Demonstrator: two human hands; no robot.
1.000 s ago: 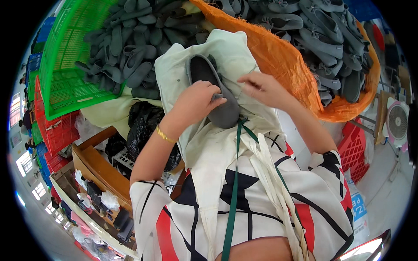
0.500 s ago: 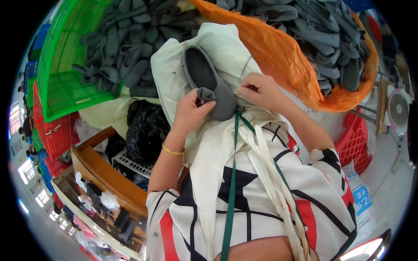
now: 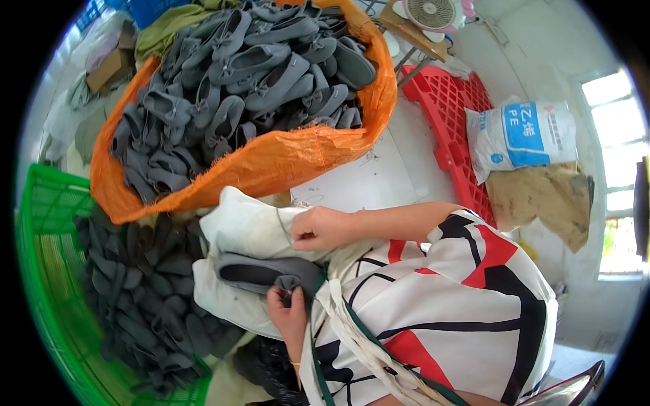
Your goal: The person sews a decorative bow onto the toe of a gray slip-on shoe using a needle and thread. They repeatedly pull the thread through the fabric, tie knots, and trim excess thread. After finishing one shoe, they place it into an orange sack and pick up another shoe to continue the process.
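A dark grey slip-on shoe [image 3: 308,271] lies across the cream cloth [image 3: 250,210] on my lap, its opening facing up. My left hand [image 3: 288,314] pinches a small grey fabric bow [image 3: 289,279] against the shoe's front part. Above the shoe, my right hand [image 3: 323,229] is closed with thumb and fingers together, apart from the shoe. A thin dark line like a thread [image 3: 281,222] curves over the cloth beside these fingers. Whatever the fingertips grip is too small to make out.
An orange sack [image 3: 271,166] heaped with grey bow-fronted shoes stands beyond my lap. At left, a green crate [image 3: 57,298] holds more dark grey shoes. A red plastic pallet [image 3: 450,128], a white printed bag [image 3: 558,135] and a fan [image 3: 430,13] are to the right.
The view has swung to the right, bringing the orange sack and window into fuller view. My left hand still pinches the bow at the shoe. My right hand stays closed.
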